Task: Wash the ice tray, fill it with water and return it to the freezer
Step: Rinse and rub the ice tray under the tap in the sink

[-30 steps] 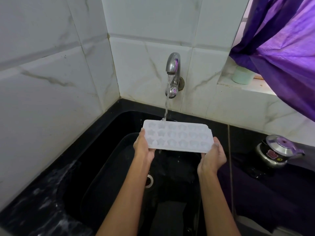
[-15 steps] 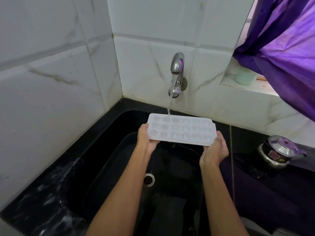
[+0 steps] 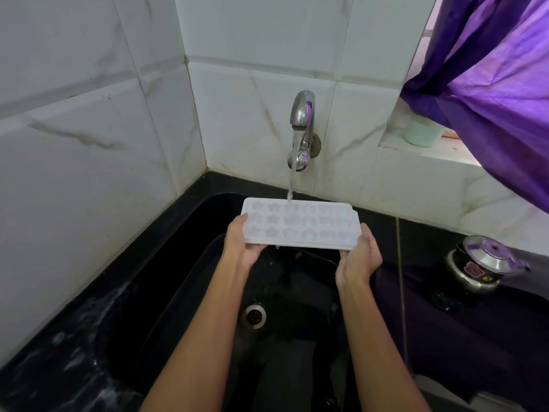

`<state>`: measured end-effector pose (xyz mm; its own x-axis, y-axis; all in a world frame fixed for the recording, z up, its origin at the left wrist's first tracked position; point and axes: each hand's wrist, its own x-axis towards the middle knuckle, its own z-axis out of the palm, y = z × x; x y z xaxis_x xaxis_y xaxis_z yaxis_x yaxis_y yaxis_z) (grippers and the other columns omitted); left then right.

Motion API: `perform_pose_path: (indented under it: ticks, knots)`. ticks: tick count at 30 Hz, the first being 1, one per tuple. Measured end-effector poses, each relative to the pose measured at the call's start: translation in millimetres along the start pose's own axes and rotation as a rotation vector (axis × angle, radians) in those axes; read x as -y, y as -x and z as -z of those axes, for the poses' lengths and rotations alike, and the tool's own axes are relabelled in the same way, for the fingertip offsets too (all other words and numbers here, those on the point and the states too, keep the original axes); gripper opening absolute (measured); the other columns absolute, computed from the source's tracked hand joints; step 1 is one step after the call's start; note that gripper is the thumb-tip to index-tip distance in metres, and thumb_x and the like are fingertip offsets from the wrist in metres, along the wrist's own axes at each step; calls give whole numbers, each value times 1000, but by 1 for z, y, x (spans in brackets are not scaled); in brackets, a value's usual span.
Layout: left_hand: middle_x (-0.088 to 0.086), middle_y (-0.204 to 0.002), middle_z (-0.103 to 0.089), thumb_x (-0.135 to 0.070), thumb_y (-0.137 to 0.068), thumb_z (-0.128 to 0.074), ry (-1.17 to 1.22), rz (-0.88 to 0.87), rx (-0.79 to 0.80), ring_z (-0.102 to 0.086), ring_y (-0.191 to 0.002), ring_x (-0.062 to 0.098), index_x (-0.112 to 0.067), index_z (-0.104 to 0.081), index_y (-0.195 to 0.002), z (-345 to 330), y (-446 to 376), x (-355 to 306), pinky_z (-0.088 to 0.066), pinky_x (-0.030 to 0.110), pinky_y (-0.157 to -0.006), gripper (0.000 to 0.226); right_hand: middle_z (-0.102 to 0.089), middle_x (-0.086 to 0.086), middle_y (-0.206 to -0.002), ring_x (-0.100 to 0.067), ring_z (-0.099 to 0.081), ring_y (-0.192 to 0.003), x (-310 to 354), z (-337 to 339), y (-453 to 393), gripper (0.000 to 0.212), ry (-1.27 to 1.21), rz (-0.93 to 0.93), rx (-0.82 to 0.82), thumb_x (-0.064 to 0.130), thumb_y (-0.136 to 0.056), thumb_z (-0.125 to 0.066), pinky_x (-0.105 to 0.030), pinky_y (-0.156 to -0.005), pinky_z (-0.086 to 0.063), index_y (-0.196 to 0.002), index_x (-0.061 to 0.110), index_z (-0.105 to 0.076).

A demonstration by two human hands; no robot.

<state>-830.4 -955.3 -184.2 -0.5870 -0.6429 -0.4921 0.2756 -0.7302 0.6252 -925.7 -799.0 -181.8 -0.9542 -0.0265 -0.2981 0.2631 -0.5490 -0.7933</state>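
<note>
Grip: both hands are clamping the ice tray, my left hand pinching its left short end, thumb on top and fingers curled under, my right hand cupping the right end the same way.
Tray position: I'm holding it over the black sink, nearly level, cavities up, its far edge right under the tap.
Why there: I'm letting the water stream strike the back row, near the third cavity; gripping only the ends is keeping my fingers clear of the moulds.
Why level: I'm judging a flat tray lets water spread cell to cell instead of sheeting off; a drip is falling off the near edge anyway.
Count, tray: one tray, three rows of six moulds, eighteen as far as I'm making out.
Count, fixtures: one tap, one stream, one drain below.
Count, bystanders: one pressure cooker on the counter to my right, one pale cup on the sill, one purple curtain.
</note>
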Motion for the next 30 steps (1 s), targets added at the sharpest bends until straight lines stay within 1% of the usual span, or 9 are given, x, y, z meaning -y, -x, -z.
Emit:
perform_pose_path:
  ticks: [1, 3, 8, 12, 15, 17, 20, 24, 30]
  knots:
    - [19, -121, -61, -22, -94, -49, 16, -4, -3, -60, -107, 38, -6, -49, -127, 3, 1, -2, -55, 52, -78, 37, -68, -8, -106, -16, -67, -95, -2, -1, 1, 27, 10, -6, 11, 6, -100, -42, -41, -93, -53, -119, 4, -61]
    - [19, -120, -61, -21, -94, -50, 32, -6, -5, -61, -105, 37, -5, -49, -127, 8, 1, -5, -55, 49, -71, 37, -67, -9, -111, -17, -66, -99, -6, -4, 4, 31, 13, -25, 20, 6, -100, -42, -41, -93, -53, -127, 3, -56]
    - [16, -106, -65, -21, -96, -47, 23, -23, -14, -63, -93, 33, -5, -50, -123, 9, 8, -13, -53, 45, -64, 32, -68, -4, -105, -16, -67, -98, -4, -12, 9, 35, 10, -55, 56, 3, -100, -41, -36, -86, -56, -132, 3, -52]
    - [14, -104, -66, -22, -95, -51, 25, -55, -50, -65, -90, 31, -6, -52, -119, 14, 12, -19, -54, 44, -63, 29, -68, -4, -107, -14, -66, -97, -2, -18, 13, 34, 43, -74, 98, 5, -100, -41, -30, -81, -56, -132, 4, -53]
    - [15, -112, -66, -24, -92, -57, 35, -83, -108, -66, -94, 31, -7, -54, -121, 24, 15, -19, -55, 45, -64, 33, -66, -9, -116, -17, -66, -101, -4, -19, 18, 34, 54, -82, 116, 5, -100, -42, -32, -83, -56, -132, 3, -52]
    - [14, -112, -67, -25, -91, -59, 48, -100, -146, -66, -94, 31, -8, -55, -122, 30, 19, -18, -56, 45, -65, 36, -66, -7, -114, -16, -66, -100, -5, -17, 23, 34, 61, -86, 128, 6, -100, -42, -33, -84, -55, -132, 3, -52]
    - [12, -106, -68, -25, -90, -62, 66, -116, -209, -67, -91, 29, -10, -56, -120, 42, 30, -15, -57, 46, -68, 35, -67, -1, -106, -14, -66, -98, -9, -14, 30, 33, 91, -95, 142, 6, -100, -41, -31, -83, -55, -130, 4, -55]
    - [11, -104, -68, -24, -89, -63, 79, -142, -269, -68, -88, 27, -11, -57, -119, 55, 43, -15, -57, 45, -68, 34, -64, -8, -122, -19, -64, -108, -18, -8, 41, 32, 131, -109, 152, 7, -101, -41, -34, -88, -54, -128, 5, -56]
    - [8, -94, -67, -24, -89, -64, 68, -195, -357, -67, -84, 26, -11, -56, -117, 68, 57, -24, -57, 46, -71, 32, -64, -12, -122, -24, -64, -109, -32, -11, 50, 31, 183, -153, 188, 6, -100, -42, -41, -92, -54, -126, 3, -59]
